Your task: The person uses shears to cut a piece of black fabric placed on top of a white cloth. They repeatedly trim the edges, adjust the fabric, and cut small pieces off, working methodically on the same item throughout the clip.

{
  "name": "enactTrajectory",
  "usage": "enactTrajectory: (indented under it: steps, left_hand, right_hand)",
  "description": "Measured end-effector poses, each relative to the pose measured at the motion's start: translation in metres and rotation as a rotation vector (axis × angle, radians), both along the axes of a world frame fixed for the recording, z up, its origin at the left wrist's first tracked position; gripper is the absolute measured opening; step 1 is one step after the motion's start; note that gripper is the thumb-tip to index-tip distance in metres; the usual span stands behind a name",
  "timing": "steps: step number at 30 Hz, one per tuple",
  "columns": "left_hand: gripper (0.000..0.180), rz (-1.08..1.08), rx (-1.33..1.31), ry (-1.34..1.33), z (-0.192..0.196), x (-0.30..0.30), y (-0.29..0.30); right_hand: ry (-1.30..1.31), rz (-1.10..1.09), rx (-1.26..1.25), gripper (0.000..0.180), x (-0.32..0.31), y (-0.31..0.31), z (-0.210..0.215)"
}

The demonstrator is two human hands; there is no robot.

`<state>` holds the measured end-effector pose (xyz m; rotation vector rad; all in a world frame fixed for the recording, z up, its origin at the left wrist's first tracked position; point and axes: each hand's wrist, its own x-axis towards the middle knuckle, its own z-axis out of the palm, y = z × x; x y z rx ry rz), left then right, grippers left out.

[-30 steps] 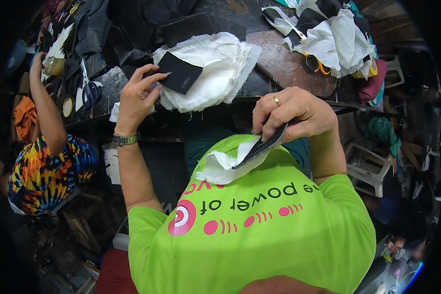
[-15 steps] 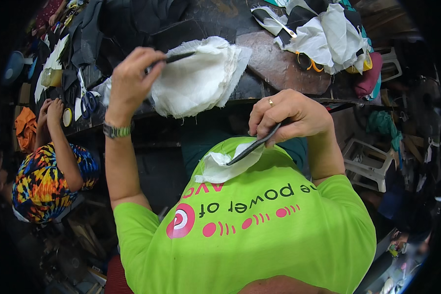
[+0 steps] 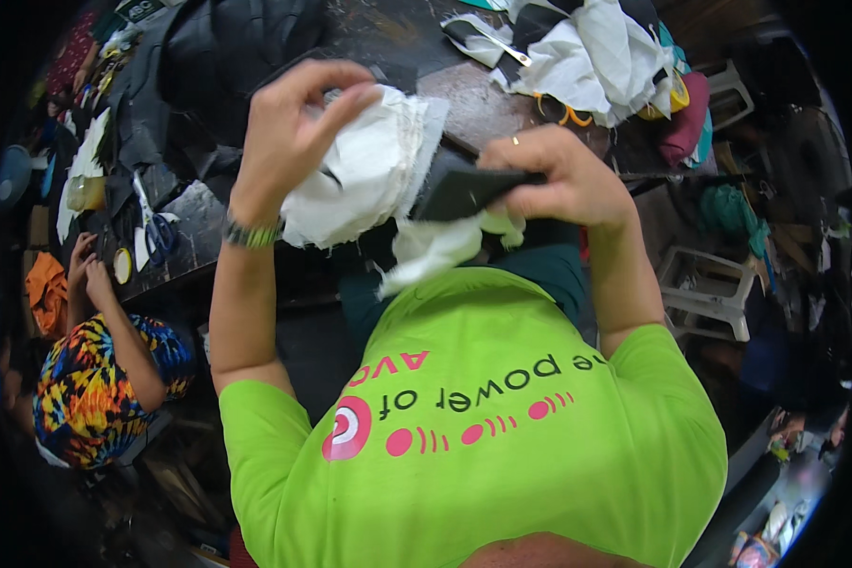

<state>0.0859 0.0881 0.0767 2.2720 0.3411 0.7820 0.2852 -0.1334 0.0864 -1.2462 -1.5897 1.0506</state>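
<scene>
My left hand (image 3: pixel 289 133) is raised over the dark work table (image 3: pixel 483 104), thumb and forefinger pinched on the top of a crumpled white cloth stack (image 3: pixel 360 180). My right hand (image 3: pixel 563 180) grips a flat black piece (image 3: pixel 459 192) by its edge, just right of that stack. A loose white cloth (image 3: pixel 440 246) hangs under the black piece, above my green shirt. The two hands are close together, with the black piece touching the white stack.
The table holds black material pieces (image 3: pixel 227 57), blue-handled scissors (image 3: pixel 156 232), orange-handled scissors (image 3: pixel 563 114) and a heap of white cloth (image 3: pixel 596 57). Another person in a multicoloured shirt (image 3: pixel 95 379) works at the left. A white plastic stool (image 3: pixel 710 293) stands to the right.
My left hand lifted a black piece off the white stack, then came back to the stack. My right hand rose from my chest with its black piece and cloth to meet it.
</scene>
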Motion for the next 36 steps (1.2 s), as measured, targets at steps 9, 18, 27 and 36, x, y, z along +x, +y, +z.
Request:
enactTrajectory:
  steps: [9, 18, 27, 36]
  left_hand:
    - [0.028, -0.129, -0.737, 0.188, -0.015, -0.035, -0.071]
    - [0.025, 0.104, -0.712, -0.151, -0.042, -0.047, -0.076]
    - [0.021, 0.182, -0.813, -0.363, -0.037, -0.072, -0.056]
    - [0.023, 0.182, -0.848, -0.346, -0.032, -0.079, -0.06]
  right_hand:
    - [0.405, -0.057, -0.217, 0.032, -0.016, 0.046, -0.027]
    - [0.564, -0.249, -0.108, 0.063, -0.034, 0.03, -0.043]
    - [0.565, -0.423, -0.014, 0.029, -0.02, 0.031, -0.048]
    - [0.467, -0.187, 0.203, 0.016, -0.014, 0.027, -0.042]
